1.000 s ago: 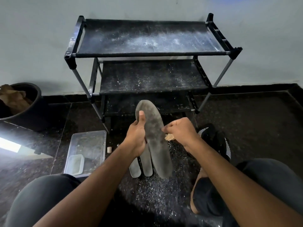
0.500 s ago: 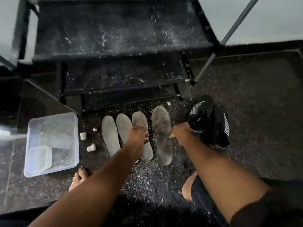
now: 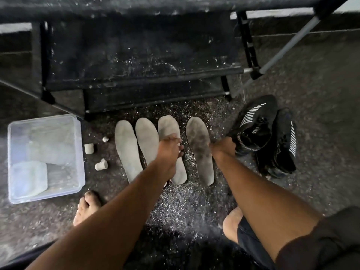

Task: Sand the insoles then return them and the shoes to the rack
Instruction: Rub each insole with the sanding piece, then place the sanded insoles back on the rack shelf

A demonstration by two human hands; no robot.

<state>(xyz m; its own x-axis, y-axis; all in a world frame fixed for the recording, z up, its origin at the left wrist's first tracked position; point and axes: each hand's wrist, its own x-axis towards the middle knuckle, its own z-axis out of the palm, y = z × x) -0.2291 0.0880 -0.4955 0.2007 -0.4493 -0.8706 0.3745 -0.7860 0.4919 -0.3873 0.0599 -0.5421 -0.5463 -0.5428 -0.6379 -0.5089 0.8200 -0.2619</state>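
Observation:
Several grey insoles lie side by side on the dark floor in front of the black shoe rack (image 3: 159, 78). The rightmost insole (image 3: 199, 152) is the darkest. My left hand (image 3: 169, 151) is over the third insole (image 3: 169, 127) with its fingers spread, and it holds nothing. My right hand (image 3: 223, 148) sits with curled fingers between the dark insole and the nearer black shoe (image 3: 253, 125), against the shoe's heel. The tan sandpaper scrap it pinched a moment earlier is hidden under the hand. A second black shoe (image 3: 284, 145) lies to the right.
A clear plastic box (image 3: 76, 152) stands at the left. Three small pale cork-like pieces (image 3: 89, 148) lie between it and the insoles. My bare foot (image 3: 85, 205) and knee (image 3: 231, 225) are near. Pale sanding dust covers the floor and the rack shelves.
The dark insole I held up a second ago now lies on the floor beside the others. My left hand has let go of it. The view has tilted down and moved closer.

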